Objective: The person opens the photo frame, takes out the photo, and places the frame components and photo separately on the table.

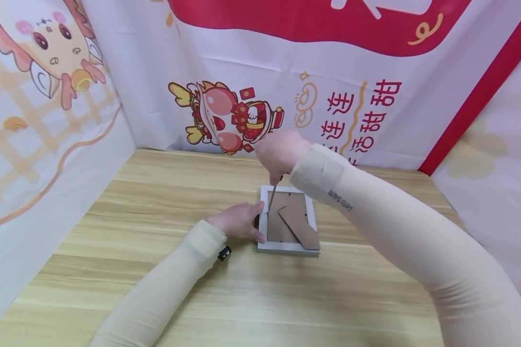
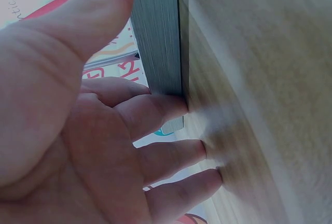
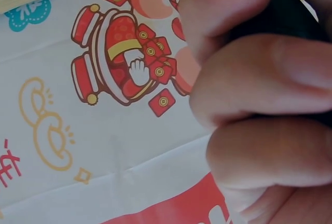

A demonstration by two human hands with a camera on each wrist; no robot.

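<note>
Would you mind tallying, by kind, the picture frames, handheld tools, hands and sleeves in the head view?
Picture frame: 1
Thin-shafted tool: 1
Left hand and right hand: 2
Left sleeve and right sleeve: 2
Total: 6

L fingers (image 1: 257,235) on pic frame (image 1: 282,246), R fingers (image 1: 275,177) grip thin tool (image 1: 272,198) over frame back

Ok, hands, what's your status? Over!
Right hand gripping thin-shafted tool. Left hand touching picture frame, back side up. Stand leg clear of tool's tip.

Printed cloth (image 1: 269,62) behind wood-grain table (image 1: 260,299)
</note>
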